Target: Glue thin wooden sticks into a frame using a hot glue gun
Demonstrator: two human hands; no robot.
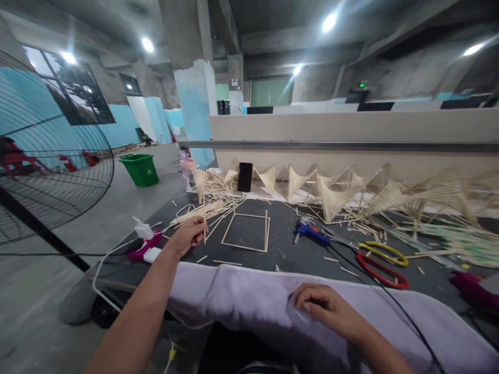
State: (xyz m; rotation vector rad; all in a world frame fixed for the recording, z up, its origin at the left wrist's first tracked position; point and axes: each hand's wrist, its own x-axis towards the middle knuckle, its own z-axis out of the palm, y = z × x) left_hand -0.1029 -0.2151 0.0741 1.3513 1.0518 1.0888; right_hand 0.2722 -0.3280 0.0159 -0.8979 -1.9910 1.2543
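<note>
My left hand (189, 235) is closed on a thin wooden stick (205, 238), which stands nearly upright above the table's left part. Right of it, a four-sided frame of wooden sticks (245, 249) lies flat on the dark table. A second stick lies along the frame's right side. My right hand (322, 304) rests on the purple cloth (241, 283) at the near edge, fingers loosely bent and thumb apart, with nothing visible in it. Behind my left hand lies a pile of loose sticks (212, 210). A blue glue gun (314, 232) lies right of the frame.
Twisted stick models (331, 197) line the back by the partition (312, 127), with a phone (245, 177) propped among them. Scissors with red and yellow handles (382, 270) lie right. A power strip (146, 246) sits left, near a large fan (54, 150) and green bin (140, 170).
</note>
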